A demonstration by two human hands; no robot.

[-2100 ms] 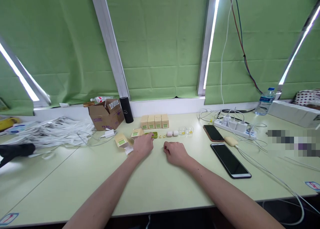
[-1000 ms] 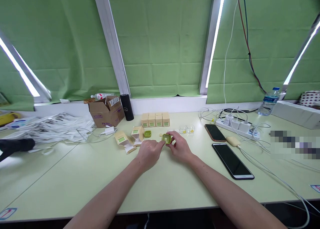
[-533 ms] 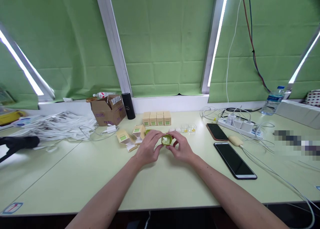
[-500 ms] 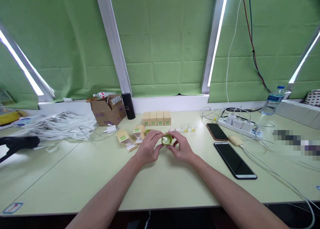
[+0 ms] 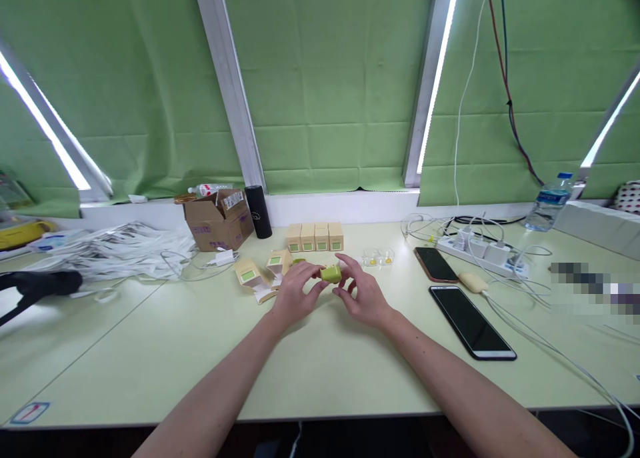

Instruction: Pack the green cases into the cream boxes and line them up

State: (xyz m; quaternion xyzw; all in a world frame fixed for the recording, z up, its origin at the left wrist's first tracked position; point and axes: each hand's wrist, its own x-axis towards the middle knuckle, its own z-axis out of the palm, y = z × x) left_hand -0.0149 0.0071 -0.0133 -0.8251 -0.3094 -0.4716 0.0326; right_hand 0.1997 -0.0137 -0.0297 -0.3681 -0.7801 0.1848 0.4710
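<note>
A small green object (image 5: 331, 273) is pinched between the thumb and fingers of my left hand (image 5: 299, 293), above the table. My right hand (image 5: 364, 294) is just right of it, thumb and fingers apart, with nothing visibly held. Two opened kraft boxes (image 5: 249, 276) with green labels lie left of my left hand, their flaps out. Behind my hands, several closed kraft boxes (image 5: 315, 237) stand in a row. A clear tray with two round cups (image 5: 379, 258), each with something yellow inside, lies beyond my right hand. Another green piece shows partly behind my left fingers.
On the right are two phones (image 5: 471, 323), a white power strip (image 5: 481, 253) with cables, and a water bottle (image 5: 549, 203). A cardboard box (image 5: 217, 225), a black cylinder (image 5: 258, 212) and a heap of white strips (image 5: 125, 251) are at the left back.
The green object has tipped from its open face to its side and sits slightly higher. My right fingers have come away from it and spread. The view has shifted slightly.
</note>
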